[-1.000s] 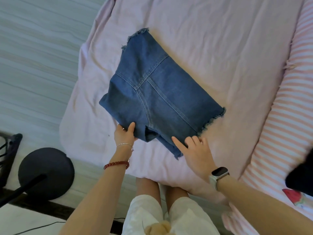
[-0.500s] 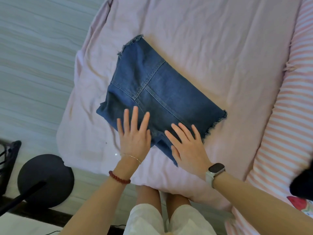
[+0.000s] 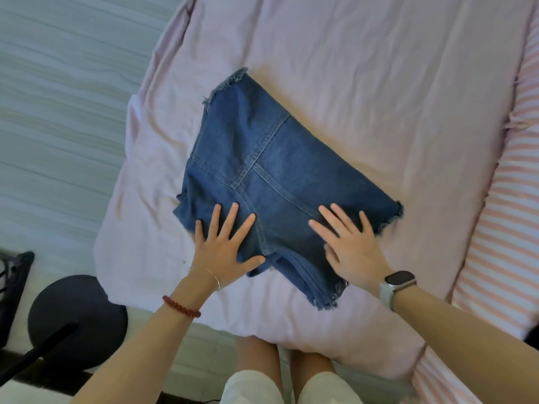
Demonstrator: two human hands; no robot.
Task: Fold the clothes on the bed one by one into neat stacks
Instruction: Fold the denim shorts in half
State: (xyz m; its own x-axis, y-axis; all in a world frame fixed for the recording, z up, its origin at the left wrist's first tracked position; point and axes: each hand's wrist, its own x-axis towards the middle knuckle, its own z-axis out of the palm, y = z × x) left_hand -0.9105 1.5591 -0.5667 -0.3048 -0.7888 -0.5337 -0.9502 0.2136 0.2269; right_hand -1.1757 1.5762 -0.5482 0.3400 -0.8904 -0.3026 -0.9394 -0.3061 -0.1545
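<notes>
A pair of blue denim shorts (image 3: 271,170) with frayed hems lies folded on the pink bed sheet (image 3: 364,68), near the bed's near corner. My left hand (image 3: 224,246) lies flat with spread fingers on the shorts' near left part. My right hand (image 3: 350,243), with a smartwatch on the wrist, presses flat on the near right part beside the frayed hem. Neither hand grips the fabric.
A pink-and-white striped cover (image 3: 501,228) runs along the bed's right side. A round black stand base (image 3: 77,319) sits on the pale floor at lower left. My legs stand against the bed's near edge.
My left hand let go of the shorts' edge and laid flat on them. My right hand slid to the right, toward the frayed hem. The shorts now lie pressed down.
</notes>
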